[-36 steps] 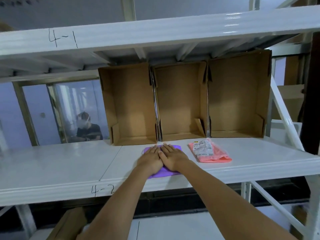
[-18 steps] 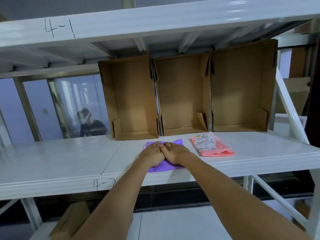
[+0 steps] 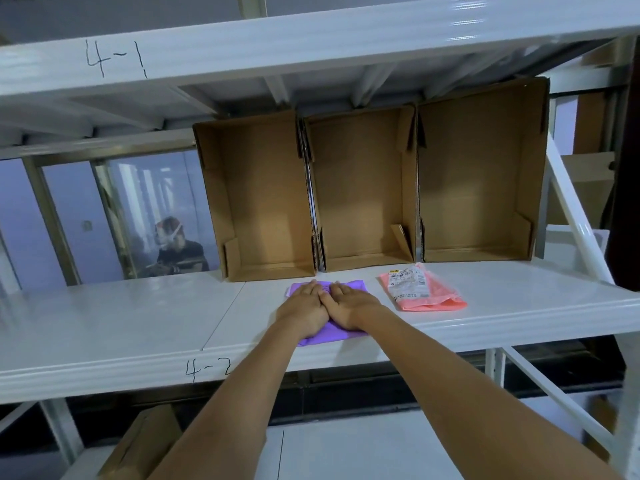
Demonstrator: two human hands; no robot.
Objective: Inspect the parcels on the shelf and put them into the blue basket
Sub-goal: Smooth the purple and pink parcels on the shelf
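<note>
Both forearms reach up from the bottom of the view to the white shelf [image 3: 138,327] marked 4-2. The left hand [image 3: 304,311] and right hand [image 3: 349,308] lie side by side, touching, fingers straight and flat on a purple parcel [image 3: 332,332] near the shelf's front edge, gripping nothing. Just right of it, apart from the hands, lies a pink parcel [image 3: 440,299] with a white label. Behind them three open boxes [image 3: 363,188] stand side by side. Beyond the glass at left sits a person [image 3: 178,249].

Dim, bluish light w/ glare on top shelf beam [image 3: 464,15]; wide-angle edge warp.
</note>
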